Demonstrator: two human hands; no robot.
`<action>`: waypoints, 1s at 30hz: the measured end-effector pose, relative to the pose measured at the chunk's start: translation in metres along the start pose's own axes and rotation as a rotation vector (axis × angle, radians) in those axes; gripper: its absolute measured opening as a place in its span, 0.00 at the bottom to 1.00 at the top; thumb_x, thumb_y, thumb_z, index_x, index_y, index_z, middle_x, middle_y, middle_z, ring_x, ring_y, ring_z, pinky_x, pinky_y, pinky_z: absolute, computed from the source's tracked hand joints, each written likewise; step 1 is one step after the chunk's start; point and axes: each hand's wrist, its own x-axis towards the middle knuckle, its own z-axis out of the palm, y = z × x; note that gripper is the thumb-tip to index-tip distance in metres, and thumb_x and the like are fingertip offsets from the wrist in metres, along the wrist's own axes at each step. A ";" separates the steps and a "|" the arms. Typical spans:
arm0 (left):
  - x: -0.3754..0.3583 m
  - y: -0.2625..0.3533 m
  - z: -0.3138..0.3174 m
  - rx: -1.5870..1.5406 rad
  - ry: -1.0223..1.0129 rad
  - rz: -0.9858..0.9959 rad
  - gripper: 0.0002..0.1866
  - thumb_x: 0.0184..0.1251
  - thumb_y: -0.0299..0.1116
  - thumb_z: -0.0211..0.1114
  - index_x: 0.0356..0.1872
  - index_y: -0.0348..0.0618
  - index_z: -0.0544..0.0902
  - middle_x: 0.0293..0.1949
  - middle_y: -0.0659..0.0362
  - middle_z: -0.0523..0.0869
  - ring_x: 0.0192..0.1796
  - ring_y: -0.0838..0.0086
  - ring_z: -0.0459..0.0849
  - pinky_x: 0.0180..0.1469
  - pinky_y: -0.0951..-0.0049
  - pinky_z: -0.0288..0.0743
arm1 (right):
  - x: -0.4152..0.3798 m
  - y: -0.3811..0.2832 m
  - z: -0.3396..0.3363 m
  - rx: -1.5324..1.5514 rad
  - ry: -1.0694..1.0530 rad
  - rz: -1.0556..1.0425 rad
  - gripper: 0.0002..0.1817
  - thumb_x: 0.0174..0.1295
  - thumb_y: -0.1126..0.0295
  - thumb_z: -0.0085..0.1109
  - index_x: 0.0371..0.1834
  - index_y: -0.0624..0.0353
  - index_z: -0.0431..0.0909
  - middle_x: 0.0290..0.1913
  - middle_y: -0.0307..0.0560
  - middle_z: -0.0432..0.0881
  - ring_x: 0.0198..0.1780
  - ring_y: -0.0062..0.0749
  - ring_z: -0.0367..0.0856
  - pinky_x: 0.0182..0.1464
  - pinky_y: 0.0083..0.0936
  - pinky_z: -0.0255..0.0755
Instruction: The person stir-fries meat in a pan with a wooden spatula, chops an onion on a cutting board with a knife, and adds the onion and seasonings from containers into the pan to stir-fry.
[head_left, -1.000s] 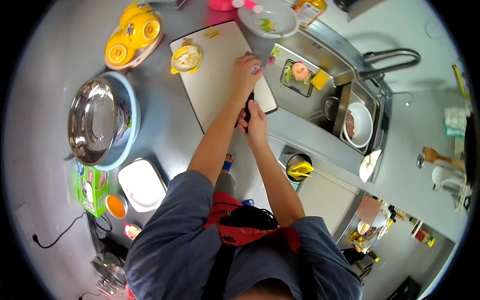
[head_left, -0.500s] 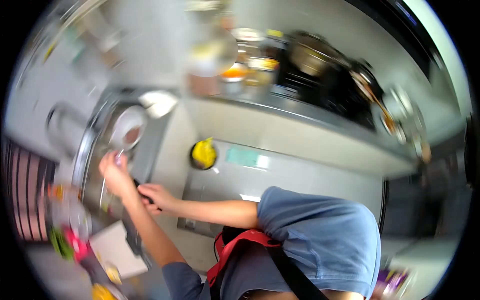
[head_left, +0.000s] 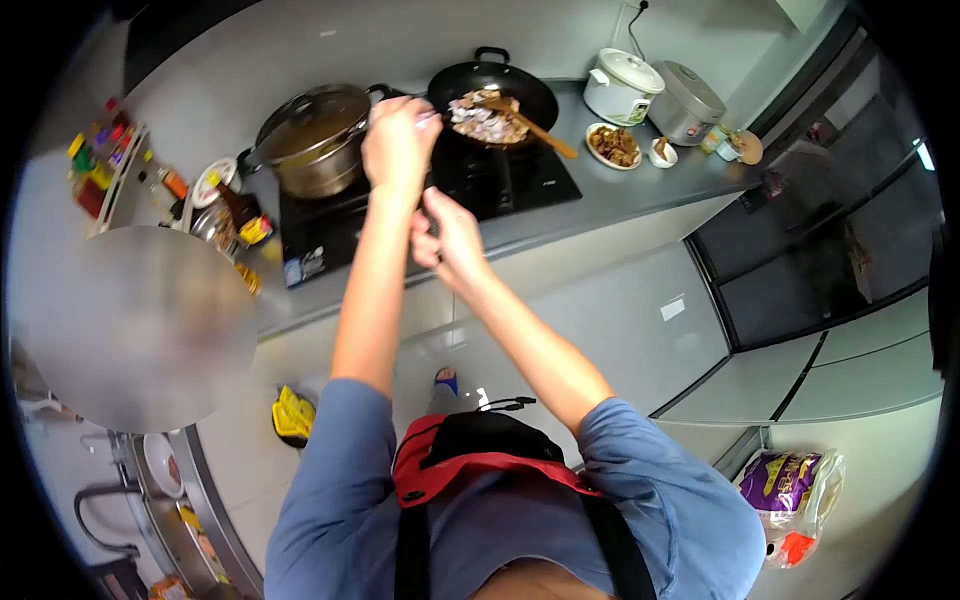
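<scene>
My left hand (head_left: 397, 145) is raised at the near left rim of the black wok (head_left: 545, 98), its fingers closed around a small pale-purple piece that looks like onion (head_left: 428, 120). Below and to the right of it, my right hand (head_left: 452, 238) is wrapped around a dark handle, apparently a knife's (head_left: 433, 227); the blade cannot be made out. Chopped purple-white onion and browned bits (head_left: 487, 120) lie in the wok, with a wooden spatula (head_left: 540, 130) resting over its right side. To the left, a steel pot (head_left: 318, 170) stands on the black hob (head_left: 520, 185).
Right of the hob are a plate of cooked food (head_left: 613, 147), a white cooker (head_left: 622, 88) and a grey rice cooker (head_left: 690, 103). Bottles (head_left: 240, 205) stand left of the pot. A yellow-lined bin (head_left: 293, 415) is on the floor. A blurred round patch covers part of the left side.
The view has swung from the sink to the hob. Both my hands have moved from over the sink to near the wok, keeping the purple piece and the dark handle.
</scene>
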 end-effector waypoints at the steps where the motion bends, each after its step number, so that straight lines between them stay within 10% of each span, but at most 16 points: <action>1: 0.021 0.006 0.040 -0.056 -0.002 0.005 0.09 0.52 0.36 0.66 0.34 0.46 0.85 0.44 0.55 0.83 0.51 0.60 0.78 0.53 0.64 0.71 | 0.020 -0.026 -0.017 -0.022 0.029 -0.032 0.11 0.70 0.60 0.45 0.33 0.53 0.67 0.21 0.36 0.68 0.14 0.15 0.58 0.13 0.15 0.50; 9: 0.131 -0.014 0.272 -0.489 -0.007 -0.045 0.09 0.53 0.36 0.64 0.32 0.43 0.83 0.39 0.49 0.84 0.47 0.55 0.80 0.50 0.62 0.72 | 0.186 -0.147 -0.122 -0.437 0.291 -0.269 0.11 0.68 0.62 0.47 0.31 0.56 0.67 0.19 0.36 0.67 0.13 0.18 0.61 0.12 0.17 0.55; 13: 0.120 -0.076 0.341 0.193 -0.134 -0.050 0.12 0.60 0.42 0.58 0.38 0.50 0.84 0.37 0.52 0.84 0.46 0.54 0.80 0.55 0.64 0.70 | 0.239 -0.170 -0.170 -0.962 0.490 -0.478 0.13 0.66 0.65 0.49 0.29 0.64 0.72 0.16 0.42 0.70 0.13 0.22 0.68 0.12 0.24 0.60; 15: 0.132 -0.115 0.378 0.011 -0.097 -0.073 0.15 0.64 0.45 0.54 0.39 0.48 0.84 0.40 0.52 0.84 0.47 0.54 0.80 0.57 0.63 0.67 | 0.249 -0.180 -0.189 -1.417 0.599 -0.971 0.14 0.61 0.65 0.54 0.29 0.67 0.77 0.20 0.51 0.79 0.13 0.27 0.73 0.17 0.28 0.66; 16: 0.145 -0.101 0.355 -0.288 -0.114 -0.259 0.17 0.66 0.46 0.52 0.39 0.45 0.84 0.41 0.51 0.84 0.48 0.56 0.80 0.57 0.61 0.67 | 0.246 -0.189 -0.190 -1.266 0.556 -0.751 0.14 0.61 0.64 0.54 0.30 0.67 0.78 0.19 0.48 0.78 0.13 0.28 0.74 0.16 0.28 0.66; 17: 0.162 -0.086 0.334 -0.580 -0.095 -0.459 0.20 0.67 0.46 0.50 0.39 0.42 0.84 0.42 0.50 0.84 0.50 0.57 0.80 0.58 0.59 0.67 | 0.233 -0.203 -0.176 -1.199 0.543 -0.471 0.17 0.57 0.62 0.57 0.36 0.68 0.79 0.30 0.62 0.82 0.34 0.47 0.83 0.40 0.38 0.74; 20: 0.203 -0.062 0.274 -1.481 0.098 -0.969 0.23 0.73 0.38 0.37 0.57 0.30 0.68 0.56 0.43 0.75 0.59 0.55 0.74 0.62 0.60 0.69 | 0.224 -0.216 -0.176 -0.745 0.458 -0.252 0.15 0.64 0.61 0.54 0.36 0.64 0.78 0.23 0.44 0.78 0.14 0.23 0.73 0.13 0.22 0.65; 23: 0.192 -0.042 0.204 -1.799 0.297 -1.117 0.14 0.66 0.30 0.44 0.46 0.31 0.72 0.47 0.44 0.78 0.48 0.57 0.79 0.54 0.59 0.76 | 0.209 -0.222 -0.199 -0.397 0.120 -0.139 0.16 0.64 0.61 0.55 0.46 0.63 0.75 0.26 0.41 0.77 0.20 0.21 0.74 0.18 0.18 0.66; 25: 0.147 -0.049 0.136 -2.309 0.234 -0.620 0.07 0.52 0.24 0.52 0.32 0.36 0.74 0.29 0.54 0.80 0.30 0.68 0.80 0.38 0.68 0.79 | 0.175 -0.198 -0.127 -0.473 0.379 -0.149 0.19 0.67 0.62 0.48 0.54 0.65 0.70 0.39 0.48 0.79 0.18 0.15 0.64 0.18 0.13 0.60; 26: 0.122 -0.027 0.085 -2.508 0.494 -0.914 0.06 0.51 0.24 0.52 0.30 0.39 0.75 0.25 0.58 0.79 0.30 0.71 0.80 0.36 0.72 0.78 | 0.172 -0.195 -0.146 -0.347 0.055 0.003 0.18 0.68 0.64 0.44 0.54 0.64 0.69 0.38 0.48 0.79 0.15 0.11 0.56 0.15 0.09 0.53; 27: 0.091 -0.029 0.047 -2.693 0.363 -0.929 0.05 0.53 0.26 0.52 0.29 0.42 0.77 0.23 0.61 0.77 0.27 0.73 0.77 0.31 0.74 0.74 | 0.151 -0.179 -0.121 -0.374 0.166 0.007 0.16 0.70 0.64 0.41 0.53 0.62 0.70 0.30 0.41 0.74 0.14 0.09 0.51 0.12 0.06 0.47; 30: -0.012 -0.060 -0.059 -2.815 0.803 -0.686 0.05 0.57 0.27 0.53 0.30 0.41 0.78 0.21 0.65 0.72 0.24 0.77 0.70 0.27 0.77 0.66 | 0.106 -0.096 -0.098 -0.288 -0.048 0.175 0.15 0.71 0.60 0.40 0.52 0.54 0.70 0.22 0.33 0.64 0.13 0.10 0.51 0.11 0.10 0.44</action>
